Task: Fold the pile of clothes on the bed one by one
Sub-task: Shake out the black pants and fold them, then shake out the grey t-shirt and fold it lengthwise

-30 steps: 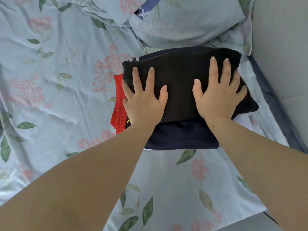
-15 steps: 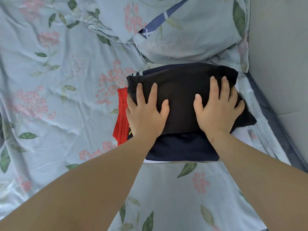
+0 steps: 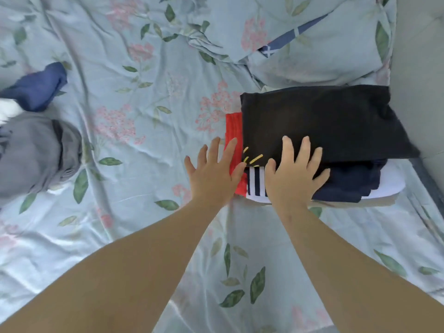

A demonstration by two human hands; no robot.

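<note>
A stack of folded clothes sits at the right of the bed, topped by a folded black garment (image 3: 319, 121). Under it show a red garment (image 3: 234, 131), a navy piece with white stripes (image 3: 257, 185) and a white layer (image 3: 223, 186). My right hand (image 3: 294, 174) lies flat, fingers spread, on the stack's near left corner. My left hand (image 3: 212, 171) hovers open just left of the stack, fingertips over the red edge. At the far left lie unfolded clothes: a grey garment (image 3: 31, 155) and a blue one (image 3: 36, 88).
The bed (image 3: 149, 131) wears a pale blue floral sheet. A matching pillow or quilt (image 3: 300, 46) is bunched behind the stack. A grey wall (image 3: 420, 68) runs along the right edge.
Both hands have slid off the black garment's top toward me and to the left. The view has swung left, bringing the grey and blue unfolded clothes into sight.
</note>
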